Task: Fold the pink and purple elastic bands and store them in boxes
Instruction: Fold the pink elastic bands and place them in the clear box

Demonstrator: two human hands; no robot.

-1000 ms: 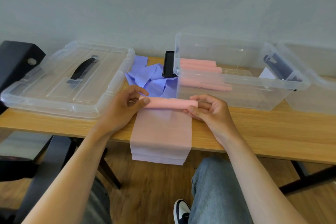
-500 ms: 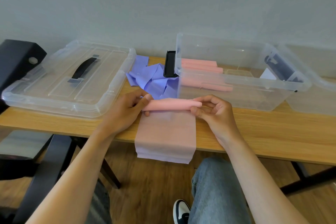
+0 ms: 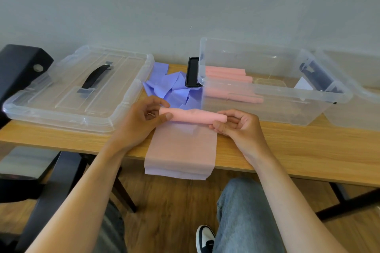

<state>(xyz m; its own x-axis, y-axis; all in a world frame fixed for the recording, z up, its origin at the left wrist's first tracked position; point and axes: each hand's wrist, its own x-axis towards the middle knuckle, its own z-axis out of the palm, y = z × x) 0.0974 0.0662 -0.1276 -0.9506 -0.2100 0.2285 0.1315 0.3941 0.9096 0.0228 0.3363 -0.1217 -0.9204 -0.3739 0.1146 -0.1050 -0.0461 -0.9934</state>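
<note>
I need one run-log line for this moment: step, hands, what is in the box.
step: rolling pink band | left hand: grips roll end | right hand: grips other end | clear box: pink rolls inside

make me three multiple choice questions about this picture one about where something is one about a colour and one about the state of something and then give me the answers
1. Where does the loose heap of purple bands lie?
A. inside the clear box
B. on the table between the lid and the clear box
C. on the floor

2. What colour are the rolled bands already in the clear box?
A. pink
B. green
C. yellow

3. In what state is the pink band in the person's hands?
A. fully rolled
B. flat and unrolled
C. partly rolled, its free end hanging over the table edge

Answers:
1 B, the heap sits on the table beside the box's left wall, right of the lid.
2 A, pink rolls show through the wall.
3 C, the left hand and right hand each have a grip on one end of the roll while the rest drapes down.
</note>
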